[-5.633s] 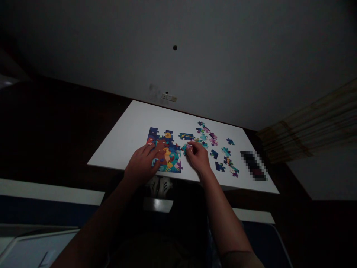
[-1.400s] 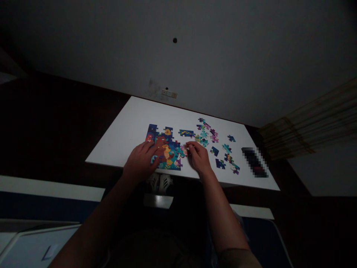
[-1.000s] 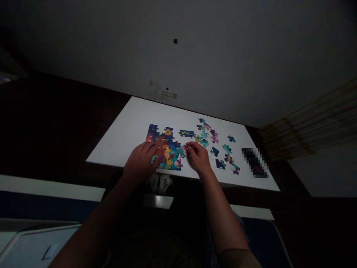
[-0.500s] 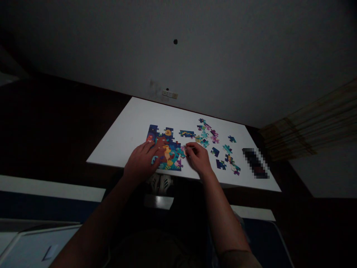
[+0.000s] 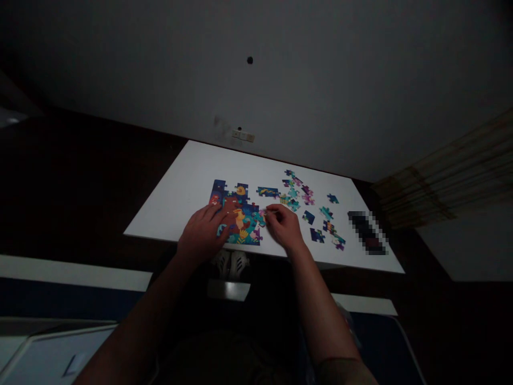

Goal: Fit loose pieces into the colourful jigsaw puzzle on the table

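Note:
A partly joined jigsaw puzzle [image 5: 241, 218] with a brown animal and dark blue background lies near the front edge of the white table. Flat on its left part rests my left hand [image 5: 203, 229], fingers stretched out. My right hand [image 5: 282, 223] is at the puzzle's right edge, thumb and fingertips pinched on a small jigsaw piece [image 5: 263, 213] with pink and teal colours. The fingers partly cover that piece, and I cannot tell whether it is fitted. Just above the right hand lies a joined strip of pieces [image 5: 267, 192].
Loose jigsaw pieces [image 5: 308, 195] are scattered on the right half of the white table [image 5: 168, 198]. A dark, pixelated object [image 5: 366, 232] lies near the right edge. Behind the table stands a grey wall with a socket [image 5: 243, 136]; a curtain [image 5: 420, 187] hangs at right.
Almost nothing differs. The view has shifted very slightly; my left hand stays flat on the puzzle and my right hand keeps its pinch at the right edge.

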A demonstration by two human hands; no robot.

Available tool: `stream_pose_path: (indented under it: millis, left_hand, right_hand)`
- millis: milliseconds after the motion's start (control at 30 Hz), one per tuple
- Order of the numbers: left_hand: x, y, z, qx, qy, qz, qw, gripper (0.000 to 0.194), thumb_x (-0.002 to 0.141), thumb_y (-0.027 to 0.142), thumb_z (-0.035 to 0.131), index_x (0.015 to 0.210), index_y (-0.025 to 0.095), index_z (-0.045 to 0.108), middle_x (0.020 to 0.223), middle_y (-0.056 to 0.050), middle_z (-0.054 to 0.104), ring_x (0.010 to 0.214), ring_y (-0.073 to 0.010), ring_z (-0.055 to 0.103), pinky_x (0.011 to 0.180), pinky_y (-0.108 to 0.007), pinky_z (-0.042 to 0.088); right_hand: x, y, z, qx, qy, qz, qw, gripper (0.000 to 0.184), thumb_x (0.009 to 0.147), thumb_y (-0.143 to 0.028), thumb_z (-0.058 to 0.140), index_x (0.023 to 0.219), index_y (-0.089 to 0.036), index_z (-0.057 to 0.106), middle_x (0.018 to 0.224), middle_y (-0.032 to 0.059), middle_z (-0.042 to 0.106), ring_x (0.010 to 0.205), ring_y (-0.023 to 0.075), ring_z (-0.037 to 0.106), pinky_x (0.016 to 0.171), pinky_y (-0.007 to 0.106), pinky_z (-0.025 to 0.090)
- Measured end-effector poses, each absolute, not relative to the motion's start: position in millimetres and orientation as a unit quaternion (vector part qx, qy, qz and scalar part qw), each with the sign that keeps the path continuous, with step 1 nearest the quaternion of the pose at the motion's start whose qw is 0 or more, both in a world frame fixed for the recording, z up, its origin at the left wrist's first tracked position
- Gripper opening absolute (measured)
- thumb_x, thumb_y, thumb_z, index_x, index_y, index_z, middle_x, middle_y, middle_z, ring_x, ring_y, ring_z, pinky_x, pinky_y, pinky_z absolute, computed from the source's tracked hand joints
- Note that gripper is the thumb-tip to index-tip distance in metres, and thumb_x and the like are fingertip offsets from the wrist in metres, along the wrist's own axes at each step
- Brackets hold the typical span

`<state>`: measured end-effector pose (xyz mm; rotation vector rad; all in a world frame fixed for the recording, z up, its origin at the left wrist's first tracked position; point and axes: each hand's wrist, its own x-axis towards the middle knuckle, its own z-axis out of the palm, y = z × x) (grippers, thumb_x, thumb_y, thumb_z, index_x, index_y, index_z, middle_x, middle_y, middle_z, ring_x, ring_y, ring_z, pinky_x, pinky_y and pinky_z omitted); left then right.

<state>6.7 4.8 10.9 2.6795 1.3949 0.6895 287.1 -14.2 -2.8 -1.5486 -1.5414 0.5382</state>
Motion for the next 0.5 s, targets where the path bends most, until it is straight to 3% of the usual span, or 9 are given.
stream_pose_path:
  millis: [500]
  left_hand:
    - [6.9,4.1,9.9,0.866,0.456,0.206,0.025,0.044,0.102,0.041,0.052,0.138,0.019,0.064,0.148,-0.016,0.06,0.135,-0.0346,0.056,0.114,-0.053,0.046]
  right_hand:
    - [285.9,-15.9,-0.1,-0.581,-0.682,0.168,0.411,0.029,0.085,-0.027,0.065,0.113,-0.027,0.07,0.103,0.0059,0.072,0.075,0.02,0.063,0.072,0.038,0.055]
